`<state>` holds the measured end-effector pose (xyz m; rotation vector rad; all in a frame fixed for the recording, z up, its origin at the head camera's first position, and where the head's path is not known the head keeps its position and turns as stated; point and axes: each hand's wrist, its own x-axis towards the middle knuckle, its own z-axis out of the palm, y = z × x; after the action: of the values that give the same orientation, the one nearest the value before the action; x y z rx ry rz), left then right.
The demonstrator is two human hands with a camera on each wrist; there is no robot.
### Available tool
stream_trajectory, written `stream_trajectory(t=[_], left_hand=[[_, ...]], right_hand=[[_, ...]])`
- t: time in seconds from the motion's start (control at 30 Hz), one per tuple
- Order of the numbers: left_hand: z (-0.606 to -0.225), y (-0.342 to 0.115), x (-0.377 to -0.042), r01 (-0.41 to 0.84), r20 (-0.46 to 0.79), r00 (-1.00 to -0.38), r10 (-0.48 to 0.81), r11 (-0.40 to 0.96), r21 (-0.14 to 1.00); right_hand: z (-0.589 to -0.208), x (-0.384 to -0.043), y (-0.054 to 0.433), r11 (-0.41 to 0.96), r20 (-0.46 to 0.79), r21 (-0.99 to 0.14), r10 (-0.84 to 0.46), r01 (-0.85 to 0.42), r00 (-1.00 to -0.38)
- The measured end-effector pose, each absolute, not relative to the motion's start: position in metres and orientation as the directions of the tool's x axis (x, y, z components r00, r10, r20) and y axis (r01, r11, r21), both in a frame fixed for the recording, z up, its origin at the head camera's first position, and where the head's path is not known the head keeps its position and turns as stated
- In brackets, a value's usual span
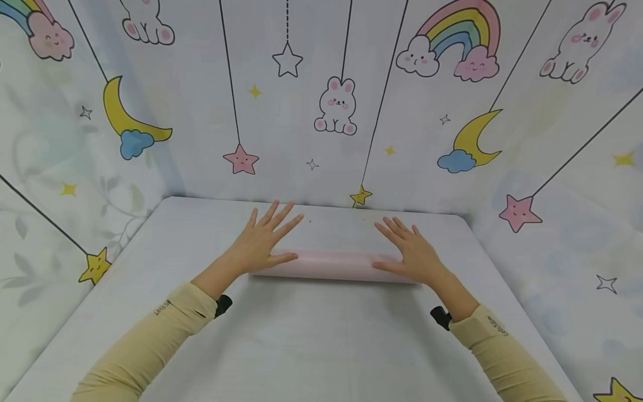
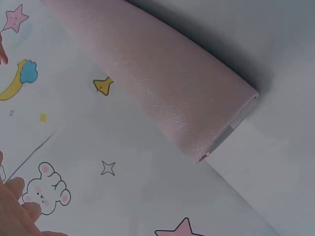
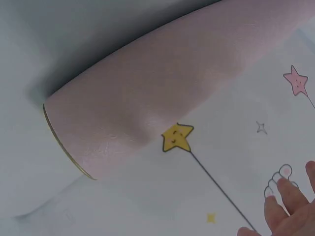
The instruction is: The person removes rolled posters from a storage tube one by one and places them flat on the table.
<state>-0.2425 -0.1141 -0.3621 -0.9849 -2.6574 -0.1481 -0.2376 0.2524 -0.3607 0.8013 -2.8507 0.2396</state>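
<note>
A long pink roll-like object (image 1: 334,264) lies crosswise on the white tabletop. In the left wrist view its surface (image 2: 162,73) looks creased, with grey showing inside the open end. A thin gold line edges the other end of the pink roll (image 3: 128,93) in the right wrist view. My left hand (image 1: 258,243) is over its left end, fingers spread and pointing away, the thumb overlapping the pink surface in the head view. Over the right end, my right hand (image 1: 414,254) has its fingers straight and thumb stretched inward. Neither hand grips anything.
The white tabletop (image 1: 311,340) has rounded far corners. Behind and beside it stand white panels (image 1: 281,123) printed with rabbits, stars, moons and rainbows. Both sleeves are beige, and a small black device (image 1: 224,305) sits by the left cuff, another black device (image 1: 441,317) by the right.
</note>
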Motion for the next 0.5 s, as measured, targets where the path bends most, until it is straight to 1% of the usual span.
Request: stream_trajectory(t=[0.17, 0.5], left_hand=[[-0.368, -0.114, -0.244, 0.652, 0.319, -0.718, 0.618, 0.758, 0.0], [-0.381, -0.115, -0.246, 0.637, 0.322, -0.736, 0.596, 0.77, 0.033]], right_hand=[[-0.369, -0.239, 0.257, 0.847, 0.219, -0.088, -0.497, -0.524, -0.84], [-0.386, -0.241, 0.266, 0.854, 0.224, -0.088, -0.485, -0.514, -0.845]])
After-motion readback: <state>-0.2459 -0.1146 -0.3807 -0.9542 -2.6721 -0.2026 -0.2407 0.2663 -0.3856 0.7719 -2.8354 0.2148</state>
